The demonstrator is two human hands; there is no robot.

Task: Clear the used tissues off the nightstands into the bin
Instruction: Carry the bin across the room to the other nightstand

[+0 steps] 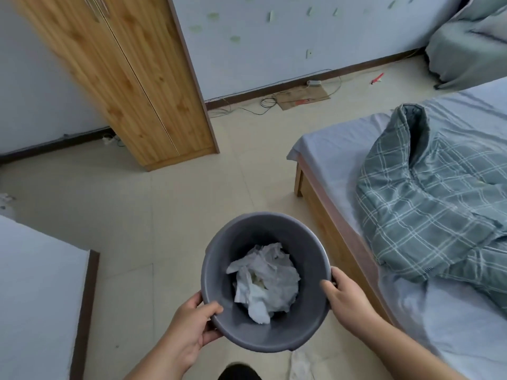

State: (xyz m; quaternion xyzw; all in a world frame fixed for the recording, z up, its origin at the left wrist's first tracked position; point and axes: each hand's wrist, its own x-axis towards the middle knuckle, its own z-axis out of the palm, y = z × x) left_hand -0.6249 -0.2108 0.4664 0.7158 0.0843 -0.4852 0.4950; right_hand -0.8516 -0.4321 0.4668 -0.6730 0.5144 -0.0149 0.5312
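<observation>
A round grey plastic bin (260,231) is held above the tiled floor in front of me, tilted a little toward me. Crumpled white tissues (264,281) lie in its bottom. My left hand (189,327) grips the near-left rim, thumb inside the bin. My right hand (344,294) grips the right rim, thumb over the edge. No nightstand shows in this view.
A bed (343,138) with a checked green quilt (428,204) stands at the right. A wooden wardrobe (131,78) rises at the back left. A white-topped surface (33,283) is at the left. Cables and cardboard (301,96) lie by the far wall. A white scrap (301,363) lies on the floor below the bin.
</observation>
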